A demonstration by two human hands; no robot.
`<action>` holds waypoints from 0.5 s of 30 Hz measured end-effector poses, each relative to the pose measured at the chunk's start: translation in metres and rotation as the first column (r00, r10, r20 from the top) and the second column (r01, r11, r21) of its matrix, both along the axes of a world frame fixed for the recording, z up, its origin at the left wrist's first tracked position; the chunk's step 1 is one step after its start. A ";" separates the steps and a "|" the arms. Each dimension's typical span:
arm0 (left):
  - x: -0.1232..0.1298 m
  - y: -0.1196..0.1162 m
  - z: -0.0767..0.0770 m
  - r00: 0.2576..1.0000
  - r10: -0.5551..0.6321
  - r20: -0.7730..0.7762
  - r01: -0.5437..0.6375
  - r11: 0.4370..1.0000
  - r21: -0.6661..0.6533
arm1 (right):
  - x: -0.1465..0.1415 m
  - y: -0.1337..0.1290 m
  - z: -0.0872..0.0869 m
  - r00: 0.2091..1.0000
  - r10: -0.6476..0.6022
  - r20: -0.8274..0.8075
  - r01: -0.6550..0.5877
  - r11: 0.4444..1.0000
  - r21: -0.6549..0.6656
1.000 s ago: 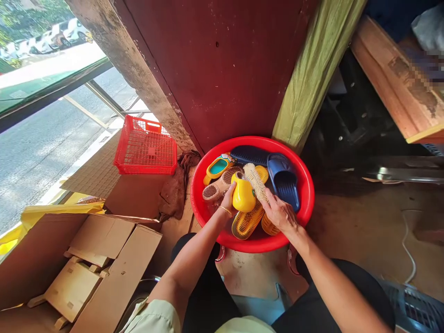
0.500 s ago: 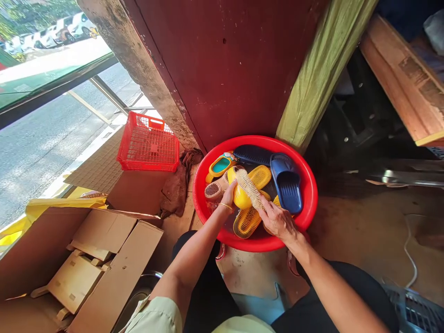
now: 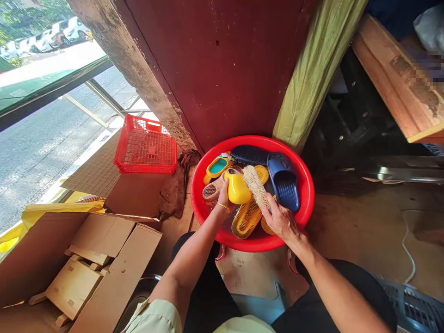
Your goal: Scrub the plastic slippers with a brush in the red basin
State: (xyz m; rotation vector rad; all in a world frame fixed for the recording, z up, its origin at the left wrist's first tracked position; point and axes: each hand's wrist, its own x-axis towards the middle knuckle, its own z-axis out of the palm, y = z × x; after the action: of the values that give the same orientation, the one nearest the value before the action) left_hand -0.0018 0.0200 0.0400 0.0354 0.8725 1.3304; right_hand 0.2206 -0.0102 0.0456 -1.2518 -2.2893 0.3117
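Observation:
My left hand (image 3: 225, 198) is closed on a shiny yellow clog (image 3: 238, 187), holding it over the red basin (image 3: 197, 185). Pale bristles face up-left on the scrubbing brush (image 3: 255, 182) that my right hand (image 3: 280, 218) grips just right of the clog. Brush and clog are close together; whether they touch I cannot tell. Below them in the basin lie yellow slippers (image 3: 244, 222), soles up. A blue slide (image 3: 282, 178) leans at the right, a dark sole (image 3: 249, 154) lies at the back, and a yellow shoe with teal lining (image 3: 219, 165) sits beside a beige shoe (image 3: 210, 191).
A red plastic crate (image 3: 147, 148) stands left of the basin, with a brown cloth (image 3: 173, 194) between. An open cardboard box (image 3: 133, 263) holding wooden pieces (image 3: 74, 286) is at lower left. Behind the basin rises a dark red panel (image 3: 222, 78) beside a green curtain (image 3: 319, 74).
The brush has come off the top of the clog and shifted to its right. More of the yellow clog now shows, tilted slightly differently in my left hand.

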 end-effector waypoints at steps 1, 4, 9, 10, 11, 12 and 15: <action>0.000 0.000 0.000 1.000 0.023 0.004 -0.023 1.000 -0.009 | 0.000 0.000 0.001 1.000 -0.006 -0.002 0.006 1.000 -0.009; 0.000 0.000 0.002 0.996 0.086 0.010 -0.086 0.996 -0.035 | 0.001 -0.001 0.001 0.998 0.053 -0.021 -0.053 0.998 -0.020; -0.002 -0.001 0.003 0.998 0.069 0.014 -0.068 0.996 -0.050 | -0.001 -0.005 -0.003 0.989 0.146 -0.034 -0.146 0.989 -0.005; -0.002 -0.002 0.003 0.998 0.069 0.015 -0.068 0.996 -0.052 | -0.002 -0.006 -0.003 0.987 0.155 -0.032 -0.155 0.988 -0.003; -0.003 -0.002 0.003 0.997 0.071 0.014 -0.070 0.996 -0.053 | -0.002 -0.006 -0.002 0.986 0.162 -0.033 -0.162 0.987 0.000; -0.003 -0.002 0.003 0.997 0.072 0.012 -0.071 0.996 -0.052 | -0.002 -0.006 -0.001 0.985 0.168 -0.038 -0.168 0.986 0.001; -0.002 -0.002 0.002 0.999 0.053 0.005 -0.053 0.998 -0.036 | -0.003 -0.008 0.003 0.981 0.186 -0.060 -0.185 0.983 0.009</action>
State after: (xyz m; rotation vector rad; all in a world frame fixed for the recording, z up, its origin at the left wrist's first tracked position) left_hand -0.0037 0.0184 0.0425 -0.0191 0.8971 1.3632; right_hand 0.2173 -0.0180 0.0487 -1.0144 -2.3570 0.4060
